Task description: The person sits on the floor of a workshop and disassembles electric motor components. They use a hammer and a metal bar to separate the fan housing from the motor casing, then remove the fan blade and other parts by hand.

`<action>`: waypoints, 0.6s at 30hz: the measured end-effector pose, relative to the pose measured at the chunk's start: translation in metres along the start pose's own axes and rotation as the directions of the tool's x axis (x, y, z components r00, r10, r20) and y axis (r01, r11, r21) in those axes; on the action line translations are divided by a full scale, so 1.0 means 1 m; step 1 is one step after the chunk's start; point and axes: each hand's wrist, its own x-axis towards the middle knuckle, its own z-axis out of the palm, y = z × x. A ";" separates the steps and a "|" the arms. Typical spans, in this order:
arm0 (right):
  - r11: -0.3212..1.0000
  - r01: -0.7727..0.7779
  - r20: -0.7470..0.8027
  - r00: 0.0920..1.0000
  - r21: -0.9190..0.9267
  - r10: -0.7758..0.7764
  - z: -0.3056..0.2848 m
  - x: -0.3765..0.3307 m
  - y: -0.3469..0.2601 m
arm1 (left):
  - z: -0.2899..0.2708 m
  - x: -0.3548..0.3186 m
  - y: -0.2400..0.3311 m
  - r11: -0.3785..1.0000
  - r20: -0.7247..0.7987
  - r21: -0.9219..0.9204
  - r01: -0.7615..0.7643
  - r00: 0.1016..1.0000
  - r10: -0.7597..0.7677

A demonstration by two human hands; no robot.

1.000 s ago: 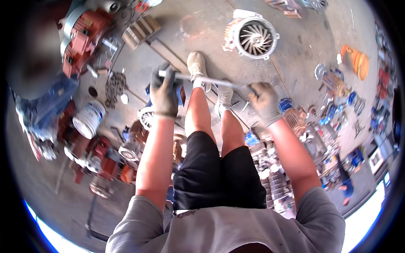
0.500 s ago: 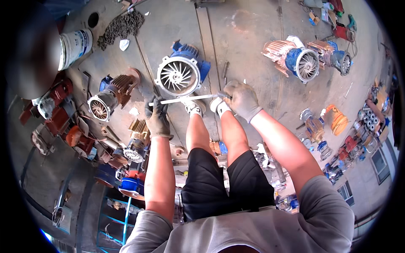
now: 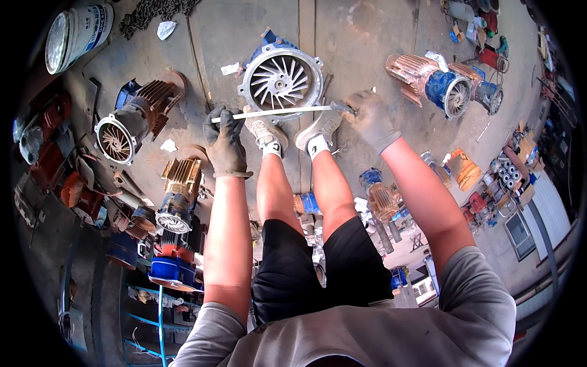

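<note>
A thin white strip stretches almost level between my hands. My left hand, in a dark-palmed grey work glove, is closed on its left end. The gloved right hand pinches the other end, where a dark bit shows between the fingers. Just beyond the strip, a blue electric motor faces up with its white bladed fan inside a round metal rim. From above, the strip passes across the lower edge of that rim; whether it touches cannot be told. My shoes stand close to the motor.
Rusty finned motors lie at left and lower left, and a pair stands at right. A white bucket, a heap of chain and an orange part are farther out on the concrete floor.
The whole view has shifted, and the fan motor looks larger and lies farther right. The strip now overlaps its lower rim instead of lying below it. Both hands keep their hold.
</note>
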 end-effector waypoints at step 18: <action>1.000 0.027 -0.133 0.991 -0.014 -0.028 0.000 0.017 -0.004 | 0.002 0.037 0.020 0.998 0.136 -0.058 -0.017 0.990 0.024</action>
